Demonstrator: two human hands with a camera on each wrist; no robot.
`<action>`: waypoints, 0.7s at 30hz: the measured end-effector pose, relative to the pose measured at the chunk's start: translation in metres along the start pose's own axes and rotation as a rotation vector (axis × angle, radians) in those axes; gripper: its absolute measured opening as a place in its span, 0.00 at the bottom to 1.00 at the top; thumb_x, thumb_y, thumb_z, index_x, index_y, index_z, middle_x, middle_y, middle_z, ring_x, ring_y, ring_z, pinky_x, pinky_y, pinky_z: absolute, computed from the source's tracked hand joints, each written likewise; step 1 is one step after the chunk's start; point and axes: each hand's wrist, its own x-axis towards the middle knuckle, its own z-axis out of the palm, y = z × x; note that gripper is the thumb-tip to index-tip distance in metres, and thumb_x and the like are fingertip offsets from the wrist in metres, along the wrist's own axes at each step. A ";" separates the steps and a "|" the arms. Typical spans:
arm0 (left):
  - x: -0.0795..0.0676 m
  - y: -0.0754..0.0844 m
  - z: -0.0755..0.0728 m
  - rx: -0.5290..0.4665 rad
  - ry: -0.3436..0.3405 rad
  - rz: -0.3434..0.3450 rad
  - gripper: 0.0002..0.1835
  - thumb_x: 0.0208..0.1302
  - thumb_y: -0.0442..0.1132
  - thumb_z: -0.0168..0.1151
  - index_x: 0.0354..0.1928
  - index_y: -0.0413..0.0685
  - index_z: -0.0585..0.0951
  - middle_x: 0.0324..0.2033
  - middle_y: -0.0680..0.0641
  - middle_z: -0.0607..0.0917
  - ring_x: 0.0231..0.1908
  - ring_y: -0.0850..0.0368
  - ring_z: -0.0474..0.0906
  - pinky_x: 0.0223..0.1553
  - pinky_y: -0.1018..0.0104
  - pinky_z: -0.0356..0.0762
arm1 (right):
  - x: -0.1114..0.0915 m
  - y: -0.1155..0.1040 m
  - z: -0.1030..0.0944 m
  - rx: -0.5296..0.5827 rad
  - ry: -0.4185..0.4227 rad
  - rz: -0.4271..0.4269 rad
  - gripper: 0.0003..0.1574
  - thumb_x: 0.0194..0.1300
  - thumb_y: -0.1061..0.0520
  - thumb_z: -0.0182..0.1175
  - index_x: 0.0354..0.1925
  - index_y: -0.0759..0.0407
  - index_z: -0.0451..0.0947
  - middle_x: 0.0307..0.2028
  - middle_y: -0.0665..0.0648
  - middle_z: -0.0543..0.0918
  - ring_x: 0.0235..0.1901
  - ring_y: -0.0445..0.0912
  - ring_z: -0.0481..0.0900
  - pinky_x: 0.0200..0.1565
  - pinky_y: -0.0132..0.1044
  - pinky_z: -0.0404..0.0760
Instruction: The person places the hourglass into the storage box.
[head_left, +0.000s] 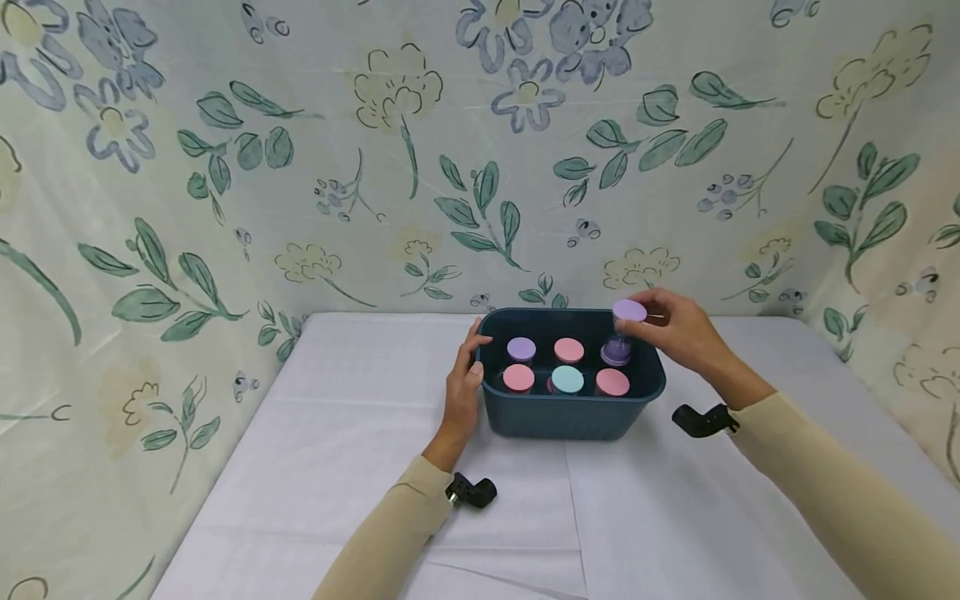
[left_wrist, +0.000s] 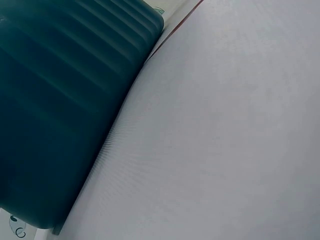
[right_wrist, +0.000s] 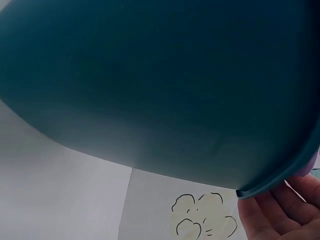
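Observation:
A dark teal plastic bin [head_left: 570,417] stands on the white-covered table. My left hand [head_left: 459,392] holds its left end, a fingertip over the rim and the thumb against the side. Above the bin's back right corner, my right hand [head_left: 678,329] pinches a small jar with a purple lid [head_left: 628,311]; darker purple [head_left: 617,352] shows below the fingers. Other round lids sit inside: a purple lid [head_left: 521,348], a teal lid [head_left: 567,380] and several pink ones, such as the pink lid [head_left: 612,382]. In the right wrist view, fingers [right_wrist: 280,212] show at the rim.
White cloth [head_left: 360,417] covers the table around the bin. A floral curtain [head_left: 405,167] hangs close behind the table's back edge and along both sides. Black wrist cameras sit on both cuffs, the right camera [head_left: 701,421] close to the bin's right end.

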 end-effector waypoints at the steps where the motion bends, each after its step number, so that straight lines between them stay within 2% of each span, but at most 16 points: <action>1: 0.000 0.000 0.000 -0.001 0.000 0.000 0.24 0.69 0.50 0.36 0.63 0.51 0.69 0.74 0.50 0.57 0.73 0.57 0.50 0.71 0.53 0.49 | 0.000 0.001 0.001 -0.007 -0.002 0.000 0.37 0.59 0.43 0.66 0.58 0.63 0.70 0.56 0.66 0.75 0.57 0.64 0.73 0.53 0.57 0.76; 11: -0.001 -0.001 0.001 0.006 -0.004 0.001 0.23 0.70 0.46 0.37 0.63 0.50 0.69 0.74 0.53 0.57 0.73 0.57 0.49 0.71 0.54 0.47 | 0.001 0.011 0.009 -0.041 -0.028 0.003 0.38 0.58 0.40 0.66 0.57 0.63 0.71 0.57 0.66 0.75 0.60 0.66 0.69 0.57 0.60 0.71; 14: 0.000 0.003 0.001 0.019 -0.003 -0.007 0.23 0.70 0.44 0.36 0.63 0.48 0.68 0.74 0.49 0.56 0.73 0.55 0.49 0.71 0.53 0.48 | -0.001 0.012 0.010 -0.039 -0.046 -0.003 0.40 0.58 0.40 0.66 0.58 0.64 0.70 0.57 0.67 0.74 0.60 0.67 0.69 0.57 0.61 0.70; 19: 0.001 0.010 0.000 -0.002 -0.012 -0.005 0.23 0.69 0.38 0.36 0.62 0.39 0.67 0.73 0.38 0.55 0.73 0.47 0.48 0.71 0.48 0.47 | -0.001 0.013 0.013 -0.050 -0.059 -0.016 0.40 0.57 0.40 0.67 0.57 0.64 0.70 0.60 0.68 0.72 0.60 0.67 0.70 0.57 0.61 0.70; 21: 0.002 0.009 0.000 -0.009 -0.014 -0.005 0.23 0.69 0.37 0.36 0.62 0.38 0.67 0.73 0.38 0.55 0.73 0.47 0.48 0.71 0.48 0.46 | -0.001 0.013 0.015 -0.065 -0.058 -0.021 0.38 0.57 0.41 0.67 0.56 0.64 0.71 0.62 0.68 0.70 0.60 0.67 0.69 0.57 0.61 0.70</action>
